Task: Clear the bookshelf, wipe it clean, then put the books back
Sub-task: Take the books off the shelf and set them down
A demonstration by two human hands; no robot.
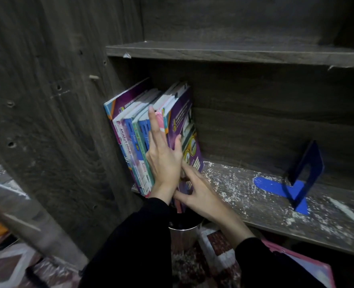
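Several books (130, 129) lean to the left at the left end of a dark wooden shelf (255, 196) that is dusted with white specks. My left hand (163, 156) lies flat with straight fingers against their spines, its thumb on the purple cover of the rightmost book (188, 129). My right hand (196, 192) reaches in from below with spread fingers touching the lower edge of that purple book. A blue bookend (300, 179) stands on the shelf's right part.
An upper shelf board (234, 51) runs above the books, with the cabinet's side panel (57, 121) to their left. A metal cup (184, 231) stands below the shelf edge. A pink-edged book (309, 265) lies at the lower right, over a patterned rug (192, 267).
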